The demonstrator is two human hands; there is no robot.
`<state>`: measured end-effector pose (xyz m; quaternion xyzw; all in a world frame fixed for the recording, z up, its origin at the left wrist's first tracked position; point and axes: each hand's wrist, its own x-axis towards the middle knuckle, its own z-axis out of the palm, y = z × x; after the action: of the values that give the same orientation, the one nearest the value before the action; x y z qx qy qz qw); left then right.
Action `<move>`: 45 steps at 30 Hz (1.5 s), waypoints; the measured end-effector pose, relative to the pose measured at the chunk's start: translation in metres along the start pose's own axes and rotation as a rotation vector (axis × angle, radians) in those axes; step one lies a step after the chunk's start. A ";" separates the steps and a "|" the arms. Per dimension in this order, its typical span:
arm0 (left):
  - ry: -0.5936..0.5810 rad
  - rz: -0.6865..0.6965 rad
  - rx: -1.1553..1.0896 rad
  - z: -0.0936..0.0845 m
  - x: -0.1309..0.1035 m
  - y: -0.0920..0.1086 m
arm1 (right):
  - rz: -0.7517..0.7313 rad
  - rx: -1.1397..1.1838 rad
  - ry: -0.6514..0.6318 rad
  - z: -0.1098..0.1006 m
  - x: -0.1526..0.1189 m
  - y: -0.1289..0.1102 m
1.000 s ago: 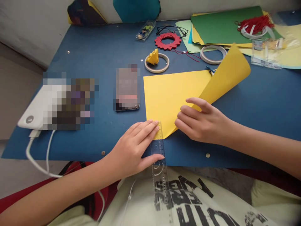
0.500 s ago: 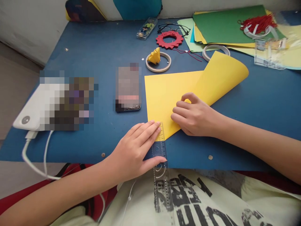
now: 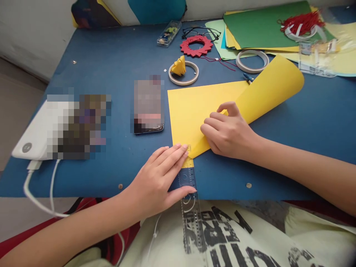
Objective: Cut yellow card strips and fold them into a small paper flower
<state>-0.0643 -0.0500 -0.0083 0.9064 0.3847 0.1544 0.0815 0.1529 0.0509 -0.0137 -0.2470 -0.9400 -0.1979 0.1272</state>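
A yellow paper sheet (image 3: 200, 111) lies on the blue table, its right part lifted and curled over in a loose roll. My right hand (image 3: 229, 131) is closed on the folded-over part of the paper, thumb and fingertips partly hidden. My left hand (image 3: 162, 178) lies flat with its fingers stretched out, pressing a clear plastic ruler (image 3: 190, 207) against the sheet's lower left corner. The ruler's upper end overlaps the paper; its lower part sticks out past the table's front edge. Part of a blue pen-like object (image 3: 248, 77) shows behind the curl.
A phone (image 3: 148, 105) lies left of the paper, with a white power bank (image 3: 30, 137) and cables farther left. Behind are tape rolls (image 3: 191, 79), a red paper ring (image 3: 196, 46), glasses (image 3: 201, 32) and a stack of coloured paper (image 3: 264, 26).
The right hand has pulled the paper's right part up and over farther, so the curl is taller and uncovers the blue object. My left hand stays on the ruler.
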 end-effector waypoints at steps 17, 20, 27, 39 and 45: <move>0.006 0.011 0.003 0.001 0.001 -0.001 | 0.273 -0.034 0.012 0.015 0.010 -0.002; 0.003 0.011 0.003 0.002 0.001 -0.001 | 0.318 -0.025 0.012 0.017 0.010 -0.004; 0.005 0.010 0.002 0.001 -0.001 -0.001 | 0.367 -0.038 0.061 0.021 0.009 -0.006; 0.023 0.073 0.082 -0.004 -0.003 -0.002 | 0.258 0.041 0.098 0.015 -0.009 0.003; -0.007 0.081 0.337 -0.018 -0.028 0.001 | -0.026 0.084 0.145 -0.018 -0.050 -0.002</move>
<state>-0.0877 -0.0701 0.0025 0.9225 0.3680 0.0876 -0.0767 0.1968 0.0209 -0.0155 -0.2141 -0.9389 -0.1776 0.2028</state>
